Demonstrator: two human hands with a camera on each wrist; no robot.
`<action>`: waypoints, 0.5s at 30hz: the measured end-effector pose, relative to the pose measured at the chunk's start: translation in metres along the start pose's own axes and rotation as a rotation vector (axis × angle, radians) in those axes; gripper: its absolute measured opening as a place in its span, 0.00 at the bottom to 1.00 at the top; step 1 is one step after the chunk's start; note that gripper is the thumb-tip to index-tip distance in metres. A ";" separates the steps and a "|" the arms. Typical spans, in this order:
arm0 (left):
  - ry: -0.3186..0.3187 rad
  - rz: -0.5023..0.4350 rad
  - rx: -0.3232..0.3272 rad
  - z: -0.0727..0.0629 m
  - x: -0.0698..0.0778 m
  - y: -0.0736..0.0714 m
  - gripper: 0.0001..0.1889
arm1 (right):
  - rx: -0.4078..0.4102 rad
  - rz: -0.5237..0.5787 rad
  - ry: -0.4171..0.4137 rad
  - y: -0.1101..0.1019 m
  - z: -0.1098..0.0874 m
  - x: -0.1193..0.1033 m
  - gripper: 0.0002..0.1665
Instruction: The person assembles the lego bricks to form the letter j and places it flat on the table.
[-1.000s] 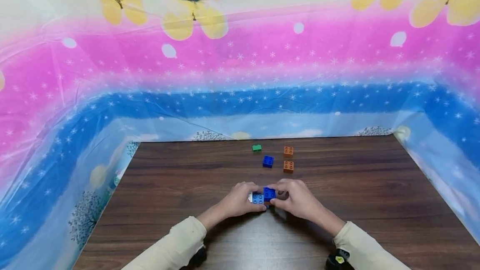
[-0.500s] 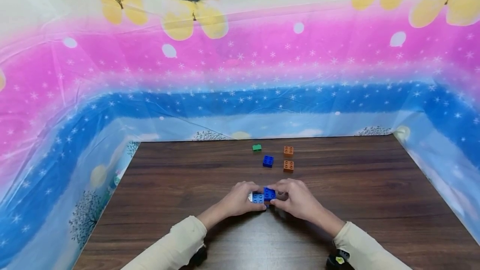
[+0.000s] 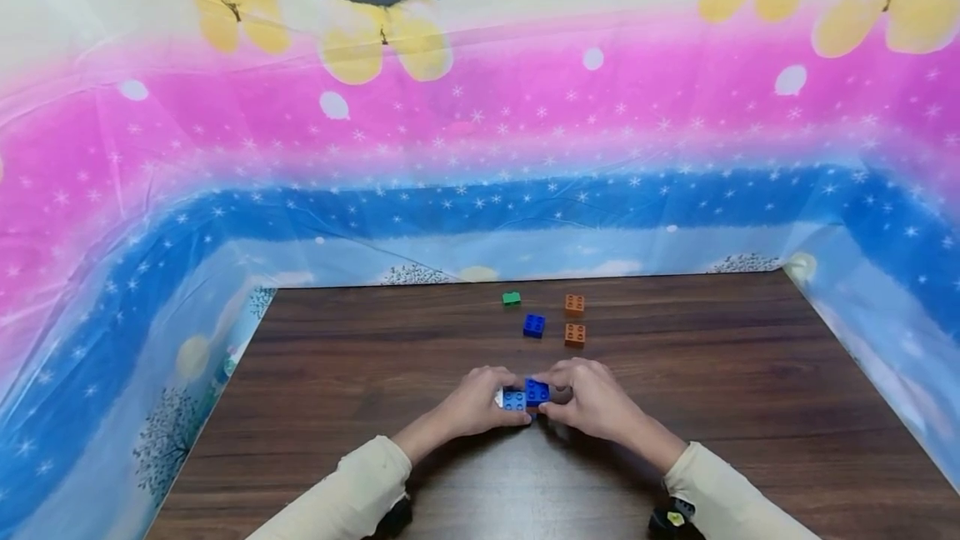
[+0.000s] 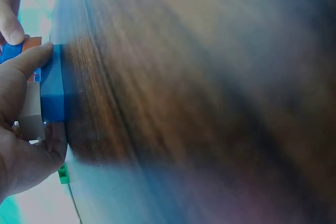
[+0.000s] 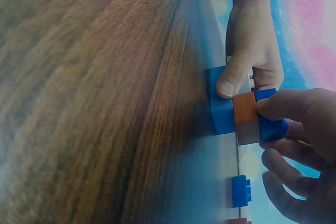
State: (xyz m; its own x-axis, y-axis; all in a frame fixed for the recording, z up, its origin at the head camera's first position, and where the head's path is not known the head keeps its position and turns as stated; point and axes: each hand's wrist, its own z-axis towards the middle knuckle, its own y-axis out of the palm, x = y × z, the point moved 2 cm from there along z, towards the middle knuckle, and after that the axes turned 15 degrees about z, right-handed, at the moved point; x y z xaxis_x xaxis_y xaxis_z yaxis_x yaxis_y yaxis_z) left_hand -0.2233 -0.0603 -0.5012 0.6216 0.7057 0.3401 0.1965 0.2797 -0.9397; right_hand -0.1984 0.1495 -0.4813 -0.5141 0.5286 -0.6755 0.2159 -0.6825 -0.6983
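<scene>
Close over the table, both hands meet at a small stack of toy building bricks. My left hand (image 3: pixel 480 400) grips its lower left part, with the thumb along the near side of the light blue brick (image 4: pixel 53 90) at the bottom. A white brick (image 4: pixel 32 113) shows by the left palm. On the right end of the light blue brick sits an orange brick (image 5: pixel 247 116), and a dark blue brick (image 3: pixel 537 392) tops it. My right hand (image 3: pixel 596 398) pinches that dark blue brick between thumb and fingers; its other fingers are curled loosely beside the stack.
Beyond the hands, loose bricks lie on the brown wooden table (image 3: pixel 360 340): a green one (image 3: pixel 512 298), a blue one (image 3: pixel 534 326), and two orange ones, a farther brick (image 3: pixel 574 303) and a nearer brick (image 3: pixel 575 335). A printed cloth (image 3: pixel 480 207) surrounds the table's back and sides.
The head view has shifted slightly. Both hands keep the same hold on the bricks, and the loose bricks have stayed in place.
</scene>
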 end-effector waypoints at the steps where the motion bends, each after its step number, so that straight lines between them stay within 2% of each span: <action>1: 0.001 -0.002 0.001 0.000 0.000 0.000 0.22 | -0.002 -0.007 0.000 0.000 0.000 0.000 0.23; 8: 0.004 -0.009 0.000 0.000 -0.001 0.000 0.23 | -0.034 -0.037 0.005 -0.003 0.002 -0.002 0.24; 15: -0.006 -0.012 -0.006 -0.001 0.000 0.001 0.23 | -0.052 -0.008 0.044 -0.003 0.003 -0.001 0.24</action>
State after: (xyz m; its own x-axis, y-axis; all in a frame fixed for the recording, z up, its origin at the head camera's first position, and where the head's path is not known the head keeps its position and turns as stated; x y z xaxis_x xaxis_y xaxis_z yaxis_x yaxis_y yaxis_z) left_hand -0.2228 -0.0606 -0.5017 0.6146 0.7061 0.3517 0.2085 0.2846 -0.9357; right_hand -0.2006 0.1497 -0.4779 -0.4796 0.5561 -0.6788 0.2551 -0.6518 -0.7142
